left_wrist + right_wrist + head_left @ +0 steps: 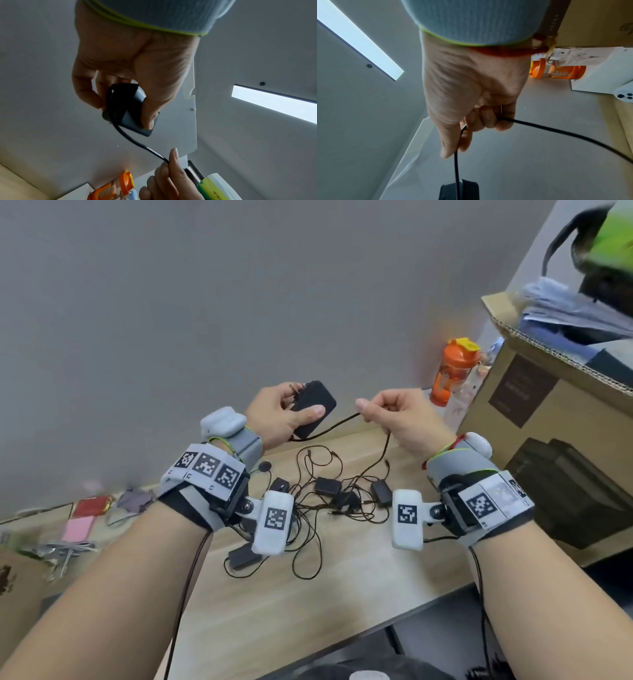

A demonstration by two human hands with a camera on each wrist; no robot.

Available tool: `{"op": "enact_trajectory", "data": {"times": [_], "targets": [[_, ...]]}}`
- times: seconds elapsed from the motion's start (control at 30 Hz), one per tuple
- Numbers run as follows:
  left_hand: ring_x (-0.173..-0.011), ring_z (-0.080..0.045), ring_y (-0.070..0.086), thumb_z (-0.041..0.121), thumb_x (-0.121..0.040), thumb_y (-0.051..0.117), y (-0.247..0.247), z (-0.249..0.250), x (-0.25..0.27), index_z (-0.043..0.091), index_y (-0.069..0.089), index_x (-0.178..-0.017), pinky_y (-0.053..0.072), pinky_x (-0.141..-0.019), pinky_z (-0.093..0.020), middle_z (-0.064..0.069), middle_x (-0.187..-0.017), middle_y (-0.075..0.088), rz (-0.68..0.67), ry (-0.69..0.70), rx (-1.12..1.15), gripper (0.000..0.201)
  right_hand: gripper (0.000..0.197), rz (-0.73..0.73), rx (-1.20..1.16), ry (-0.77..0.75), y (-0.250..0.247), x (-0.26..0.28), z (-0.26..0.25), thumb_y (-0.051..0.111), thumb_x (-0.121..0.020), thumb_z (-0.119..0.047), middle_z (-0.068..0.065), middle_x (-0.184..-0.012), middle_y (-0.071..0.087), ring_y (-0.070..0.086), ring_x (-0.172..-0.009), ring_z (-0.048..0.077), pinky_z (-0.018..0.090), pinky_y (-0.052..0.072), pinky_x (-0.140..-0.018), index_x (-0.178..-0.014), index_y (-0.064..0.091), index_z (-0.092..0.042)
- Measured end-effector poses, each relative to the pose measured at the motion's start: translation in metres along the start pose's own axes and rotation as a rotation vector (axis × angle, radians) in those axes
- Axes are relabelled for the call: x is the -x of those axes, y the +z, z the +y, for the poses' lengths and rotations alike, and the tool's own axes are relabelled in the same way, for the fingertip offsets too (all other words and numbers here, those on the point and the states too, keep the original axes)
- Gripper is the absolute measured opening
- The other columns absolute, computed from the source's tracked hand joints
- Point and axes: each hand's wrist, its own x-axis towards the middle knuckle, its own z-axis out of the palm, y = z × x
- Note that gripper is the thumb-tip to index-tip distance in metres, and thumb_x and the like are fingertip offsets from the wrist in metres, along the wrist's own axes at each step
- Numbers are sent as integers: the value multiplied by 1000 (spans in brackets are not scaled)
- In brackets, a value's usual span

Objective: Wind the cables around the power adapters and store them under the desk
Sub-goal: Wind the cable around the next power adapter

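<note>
Gripping the black power adapter (313, 409) mid-frame, my left hand (277, 419) clamps the rigid, light brick by its flat faces; my right hand (400, 419) pinches its thin, limp cable (337, 424), best held close in.

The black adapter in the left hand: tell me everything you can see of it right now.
The adapter is a flat, rounded black block, plastic by its look, with metal plug prongs at its far end. The left hand holds it up above the desk, thumb across its top face, fingers behind. A few turns of its thin black cable already wrap around it. The cable then runs to the right hand, which pinches it, and drops to the desk.
</note>
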Motion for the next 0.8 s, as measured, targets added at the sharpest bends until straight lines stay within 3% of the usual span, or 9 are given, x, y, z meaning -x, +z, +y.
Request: {"op": "enact_trajectory", "data": {"times": [0.13, 0.2, 0.27, 0.33, 0.43, 0.53, 0.6, 0.7, 0.8], "targets": [[-85, -18, 66, 19, -93, 66, 1, 7, 5, 25, 57, -118, 62, -69, -39, 0, -98, 63, -63, -67, 61, 27, 43, 139, 51, -21, -8, -11, 4, 66, -90, -46, 3, -63, 52, 43, -59, 11, 26, 38, -60, -72, 65, -7], [-88, -24, 64, 14, -94, 64, 2, 8, 6, 24, 57, -116, 62, -67, -40, -3, -101, 59, -72, -77, 138, 26, 43, 120, 121, 2, -4, -14, 9, 60, -93, -46, 1, -65, 57, 45, -57, 8, 27, 40, -60, -73, 63, -8], [-87, -29, 64, 11, -93, 65, 3, 10, 7, 23, 58, -114, 63, -68, -41, -7, -102, 59, -53, -63, 161, 25, 41, 6, 134, 21, 1, -14, 10, 57, -96, -43, 0, -68, 64, 53, -63, 10, 37, 48, -72, -74, 62, -9], [-82, -30, 65, 12, -92, 66, 3, 11, 8, 20, 58, -117, 62, -70, -42, -10, -102, 59, -22, -57, 178, 27, 36, -159, 85, 36, 8, -10, 7, 55, -98, -40, -2, -63, 63, 56, -64, 12, 38, 48, -80, -74, 63, -14], [-78, -30, 67, 16, -92, 67, 2, 12, 9, 16, 59, -125, 62, -70, -41, -14, -104, 61, 9, -64, 197, 34, 32, -377, 79, 68, 21, -1, -1, 56, -97, -42, -4, -56, 52, 49, -59, 13, 32, 44, -71, -78, 68, -19], [-80, -29, 71, 23, -94, 65, 1, 14, 11, 20, 57, -129, 63, -66, -36, -14, -111, 62, 22, -57, 147, 37, 32, -468, 106, 39, 29, 1, -3, 60, -95, -40, -4, -60, 44, 43, -59, 11, 29, 46, -62, -92, 72, -10], [-79, -29, 71, 26, -96, 62, 0, 15, 12, 22, 56, -128, 62, -63, -34, -12, -111, 62, 38, -58, 95, 33, 27, -472, 149, 1, 32, 1, -3, 63, -94, -38, 0, -63, 47, 41, -58, 10, 28, 41, -58, -93, 74, -14], [-80, -31, 73, 28, -99, 57, -3, 14, 17, 25, 52, -128, 61, -59, -33, -4, -103, 61, 51, -74, 5, 29, 21, -378, 104, -9, 30, 4, -3, 67, -92, -35, -1, -70, 61, 49, -65, 8, 25, 40, -69, -80, 75, -20], [-76, -33, 73, 29, -99, 56, -1, 10, 21, 28, 51, -129, 61, -54, -29, -6, -103, 60, 24, -106, 3, 30, 22, -329, 92, -6, 29, 2, -1, 69, -89, -39, 3, -74, 62, 49, -72, 14, 29, 39, -73, -80, 76, -20]]}}
